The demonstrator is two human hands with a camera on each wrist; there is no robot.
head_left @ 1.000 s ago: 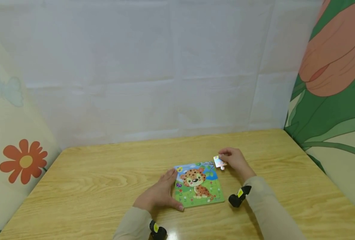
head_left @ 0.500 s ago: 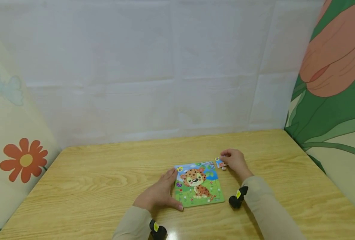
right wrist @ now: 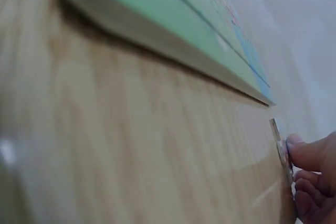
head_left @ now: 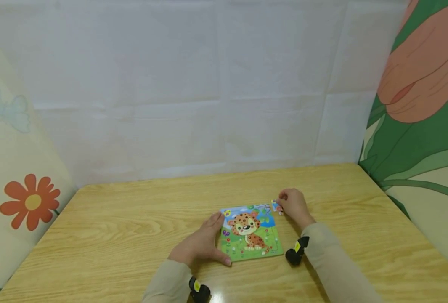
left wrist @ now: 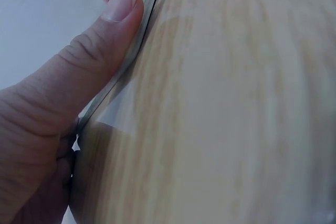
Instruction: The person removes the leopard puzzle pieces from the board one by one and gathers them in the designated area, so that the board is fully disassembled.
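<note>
The right hand (head_left: 295,206) pinches a small puzzle piece (head_left: 275,206) between thumb and fingers, the other fingers curled behind. The left hand (head_left: 198,245) is spread along a square puzzle board (head_left: 252,240), fingers at its left edge and the straight thumb against the near left corner.

The piece, blue with a yellow mark, is just beyond the board's right edge, near its far right corner and apart from it; whether it touches the tabletop (head_left: 125,235) I cannot tell. It looks like thin, light, stiff card, easily bent at its knob and perhaps a little slick on the printed face. It seems best taken by opposite edges, or by thumb and fingertip on its two faces, away from the knob.

The board, with a spotted cub on green and blue, lies flat on the tabletop, well short of the far edge. It looks rigid, light enough to slide if nudged, and best steadied by its thick rim.

Beige sleeves (head_left: 333,261) and black wrist cameras (head_left: 296,253) follow behind the hands. A creased white sheet (head_left: 152,84) hangs behind the tabletop's far edge, with flowered panels (head_left: 424,75) past its left and right edges.
</note>
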